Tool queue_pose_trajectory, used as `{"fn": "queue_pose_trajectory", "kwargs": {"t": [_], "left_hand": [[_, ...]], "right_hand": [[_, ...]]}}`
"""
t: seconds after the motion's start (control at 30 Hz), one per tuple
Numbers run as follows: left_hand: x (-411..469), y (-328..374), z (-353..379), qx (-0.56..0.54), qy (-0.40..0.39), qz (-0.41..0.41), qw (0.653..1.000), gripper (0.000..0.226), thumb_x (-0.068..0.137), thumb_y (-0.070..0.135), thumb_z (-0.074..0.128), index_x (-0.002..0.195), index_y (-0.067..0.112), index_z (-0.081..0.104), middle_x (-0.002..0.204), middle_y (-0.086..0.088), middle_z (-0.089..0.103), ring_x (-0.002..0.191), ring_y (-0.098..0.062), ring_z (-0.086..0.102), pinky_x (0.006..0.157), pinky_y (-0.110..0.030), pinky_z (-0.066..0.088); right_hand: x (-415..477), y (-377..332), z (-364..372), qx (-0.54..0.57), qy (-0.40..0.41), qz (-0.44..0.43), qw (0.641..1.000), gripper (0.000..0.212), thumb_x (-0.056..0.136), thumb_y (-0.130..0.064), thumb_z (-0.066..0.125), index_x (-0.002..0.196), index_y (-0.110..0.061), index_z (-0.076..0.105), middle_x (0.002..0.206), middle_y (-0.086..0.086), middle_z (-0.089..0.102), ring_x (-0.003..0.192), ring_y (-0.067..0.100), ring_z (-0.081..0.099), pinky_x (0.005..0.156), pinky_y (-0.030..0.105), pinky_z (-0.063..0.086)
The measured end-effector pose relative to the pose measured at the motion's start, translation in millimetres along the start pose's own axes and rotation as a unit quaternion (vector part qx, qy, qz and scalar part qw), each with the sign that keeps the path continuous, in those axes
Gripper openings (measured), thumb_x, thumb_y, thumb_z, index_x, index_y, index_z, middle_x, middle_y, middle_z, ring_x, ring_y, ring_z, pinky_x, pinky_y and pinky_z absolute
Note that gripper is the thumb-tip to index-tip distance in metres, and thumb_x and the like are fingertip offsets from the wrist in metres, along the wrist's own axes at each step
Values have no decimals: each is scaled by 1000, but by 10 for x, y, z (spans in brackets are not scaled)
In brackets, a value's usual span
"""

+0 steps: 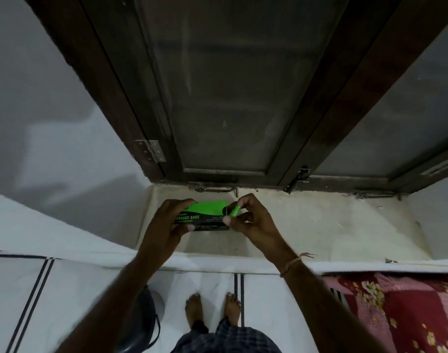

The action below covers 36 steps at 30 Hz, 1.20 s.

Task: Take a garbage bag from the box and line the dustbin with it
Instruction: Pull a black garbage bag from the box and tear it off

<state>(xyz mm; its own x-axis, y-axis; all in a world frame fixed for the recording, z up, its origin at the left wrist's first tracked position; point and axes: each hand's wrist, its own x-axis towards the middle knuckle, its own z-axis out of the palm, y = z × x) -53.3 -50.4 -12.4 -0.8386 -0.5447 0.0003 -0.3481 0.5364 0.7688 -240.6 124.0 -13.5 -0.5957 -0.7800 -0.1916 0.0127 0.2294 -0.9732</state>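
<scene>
On the head view I see both hands raised in front of a dark wooden window frame (243, 72), over a pale sill (307, 225). My left hand (167, 225) is wrapped round the left end of the garbage bag box (207, 215), a black and green carton with "GARBAGE BAGS" printed on its face; thumb below, fingers curled over the top edge, so it is clamped on the box. My right hand (253, 220) sits at the box's right end, thumb and forefinger pressed together on a small green flap (234, 211) that sticks out there; I cannot tell whether that is box flap or bag. The box lies level between the two hands, held off the sill. Lower left, beside my bare feet (210, 309), a dark round dustbin (139, 319) stands on the white floor, partly hidden by my left forearm. A red floral cloth (396, 314) lies lower right.
</scene>
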Motion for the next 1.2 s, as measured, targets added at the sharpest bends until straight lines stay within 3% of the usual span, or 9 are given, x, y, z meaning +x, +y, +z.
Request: {"fn": "queue_pose_trajectory", "kwargs": {"t": [0.1, 0.17, 0.23, 0.4, 0.5, 0.7, 0.93, 1.1, 1.2], "left_hand": [[-34, 23, -33, -17, 30, -14, 999, 55, 87, 37, 65, 137, 15, 60, 126, -4, 57, 113, -18, 62, 93, -20, 54], [-52, 32, -45, -28, 58, -26, 998, 53, 86, 24, 73, 136, 12, 61, 122, 3, 57, 111, -14, 63, 92, -11, 50], [-73, 66, -53, -26, 66, -28, 997, 53, 86, 9, 76, 136, 12, 61, 121, 9, 55, 111, -14, 63, 91, -7, 48], [-59, 276, -109, 99, 75, -8, 992, 55, 87, 8, 78, 139, 15, 61, 127, -8, 57, 115, -26, 56, 89, -30, 51], [0, 463, -128, 177, 68, 23, 981, 58, 86, 14, 79, 141, 16, 61, 133, -13, 58, 120, -31, 52, 86, -34, 51], [53, 606, -200, 195, 54, 34, 979, 59, 85, 13, 80, 141, 18, 60, 137, -15, 55, 123, -35, 51, 88, -40, 54], [77, 758, -279, 217, 35, 55, 974, 58, 85, 12, 80, 140, 18, 61, 139, -14, 56, 122, -36, 52, 88, -42, 55], [89, 841, -296, 213, 27, 55, 975, 58, 85, 13, 80, 140, 16, 61, 138, -14, 56, 122, -36, 53, 89, -50, 58], [82, 1029, -287, 269, 19, 101, 958, 60, 79, 12, 85, 135, 14, 65, 132, -14, 59, 119, -36, 54, 80, -46, 60]], "right_hand": [[40, 10, -77, 61, -7, 2, 998, 26, 89, -2, 77, 103, -1, 55, 120, 22, 69, 84, 18, 70, 75, 36, 58], [73, 39, -137, 71, -16, 2, 997, 22, 92, 7, 68, 113, 3, 60, 126, 19, 66, 94, 19, 68, 79, 35, 59], [109, 87, -167, 27, -7, -15, 999, 27, 93, 9, 65, 118, -2, 68, 125, 10, 70, 103, 14, 68, 85, 34, 59], [157, 133, -90, -171, 23, -87, 981, 32, 90, -6, 74, 118, -21, 76, 110, -17, 69, 95, -9, 54, 83, 13, 42], [105, 137, -45, -18, -2, -44, 999, 29, 98, -11, 66, 126, -19, 68, 110, -13, 71, 97, -6, 63, 88, 24, 54], [-27, 124, -76, 171, -29, -23, 985, 34, 101, -4, 60, 135, -3, 61, 129, 17, 69, 117, 16, 66, 101, 42, 57], [-133, 120, -107, 245, -52, -22, 968, 33, 106, -14, 52, 135, 0, 60, 127, 27, 66, 106, 21, 70, 98, 35, 58], [-157, 93, -57, 275, -17, 7, 961, 33, 102, -33, 56, 93, -5, 71, 98, 5, 72, 100, 16, 68, 96, 38, 57], [-150, 50, -25, 348, -12, 61, 936, 38, 95, -39, 57, 109, -6, 69, 110, 10, 73, 101, 20, 68, 86, 31, 61]]}}
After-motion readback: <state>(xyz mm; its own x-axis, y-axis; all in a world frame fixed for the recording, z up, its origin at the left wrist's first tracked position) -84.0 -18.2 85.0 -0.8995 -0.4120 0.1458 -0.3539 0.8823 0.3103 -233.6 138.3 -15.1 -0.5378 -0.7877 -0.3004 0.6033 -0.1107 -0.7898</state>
